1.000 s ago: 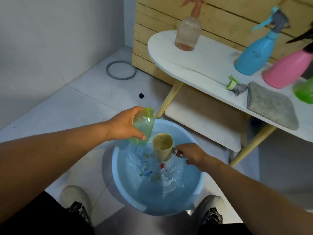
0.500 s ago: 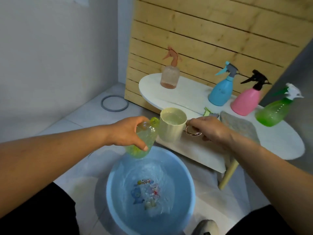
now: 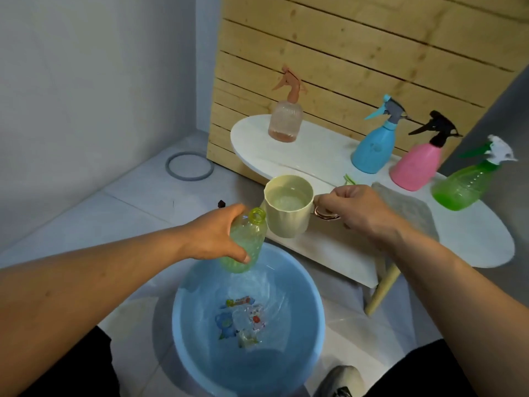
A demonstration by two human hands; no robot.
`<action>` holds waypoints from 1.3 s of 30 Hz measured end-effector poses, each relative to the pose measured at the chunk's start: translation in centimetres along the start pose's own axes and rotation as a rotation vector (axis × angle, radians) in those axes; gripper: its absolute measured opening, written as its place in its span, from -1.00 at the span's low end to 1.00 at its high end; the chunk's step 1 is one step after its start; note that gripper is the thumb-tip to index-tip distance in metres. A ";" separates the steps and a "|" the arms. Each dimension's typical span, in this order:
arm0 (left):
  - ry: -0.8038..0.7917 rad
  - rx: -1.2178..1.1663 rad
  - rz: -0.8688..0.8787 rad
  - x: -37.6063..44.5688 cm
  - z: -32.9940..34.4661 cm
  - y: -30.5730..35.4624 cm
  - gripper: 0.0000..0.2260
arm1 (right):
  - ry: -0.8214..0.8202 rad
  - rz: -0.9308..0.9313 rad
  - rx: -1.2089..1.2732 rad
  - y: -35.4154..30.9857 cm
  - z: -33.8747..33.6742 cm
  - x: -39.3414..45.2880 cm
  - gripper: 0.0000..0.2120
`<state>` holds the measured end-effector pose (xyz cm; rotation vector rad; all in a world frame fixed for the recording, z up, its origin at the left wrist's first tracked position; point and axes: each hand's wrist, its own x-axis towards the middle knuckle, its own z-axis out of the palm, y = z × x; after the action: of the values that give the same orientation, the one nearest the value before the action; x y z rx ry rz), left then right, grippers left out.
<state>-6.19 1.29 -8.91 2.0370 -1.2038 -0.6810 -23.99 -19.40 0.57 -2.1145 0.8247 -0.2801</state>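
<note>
- Grips a small green bottle (image 3: 252,239) in the left hand (image 3: 214,236), thumb and fingers curled tight round its body.
- Tilts that bottle so the open neck points up and to the right, with the bottom hanging over the far rim of the blue basin (image 3: 319,305).
- Clamps the metal handle (image 3: 326,216) of a cream cup (image 3: 286,219) in the right hand (image 3: 357,209), fingers folded shut round it.
- Carries the cup upright, water showing inside.
- Holds the cup's lower left side just beside the bottle's neck; touching or apart, cannot tell.
- Holds both in the air between the basin and the white table (image 3: 472,239), in front of the table's near edge.
- Leaves the basin on the tiled floor (image 3: 128,213), with water in it and a coloured cartoon picture on its bottom.
- Leaves four upright on the table: a peach spray bottle (image 3: 285,121) far left, then a blue spray bottle (image 3: 375,147), a pink spray bottle (image 3: 416,164) and a green spray bottle (image 3: 463,184) at the right.
- Leaves a grey cloth (image 3: 406,204) flat on the table just behind the right hand.
- Shows a grey ring (image 3: 189,166) on the floor by the wooden panel (image 3: 343,53), and one shoe (image 3: 340,379) at the bottom edge beside the basin.
</note>
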 end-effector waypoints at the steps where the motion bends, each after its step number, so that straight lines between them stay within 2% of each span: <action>1: 0.003 0.001 -0.004 0.1 0.0 -0.1 -0.33 | -0.001 -0.004 -0.006 0.0 0.1 0.1 -0.74; 8: 0.000 0.089 -0.030 0.5 0.0 -0.7 -0.27 | 0.036 -0.026 -0.040 0.0 0.7 0.8 -0.71; 12: -0.001 0.141 -0.035 0.4 0.0 -0.7 -0.25 | 0.057 -0.030 -0.077 -0.2 1.0 1.0 -0.61; 18: -0.001 0.203 -0.050 0.2 -0.1 -0.5 -0.24 | 0.088 -0.033 -0.159 -0.5 1.4 1.2 -0.67; 28: 0.014 0.251 -0.062 0.4 -0.2 -1.0 -0.21 | 0.103 -0.075 -0.248 -1.5 2.2 1.0 -0.63; 39: 0.009 0.299 -0.055 0.2 -0.2 -0.7 -0.26 | 0.133 -0.098 -0.321 -1.8 2.6 0.5 -0.64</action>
<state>-5.62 1.42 -9.36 2.3226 -1.3131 -0.5419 -21.63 -17.30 0.31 -2.4619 0.8923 -0.3632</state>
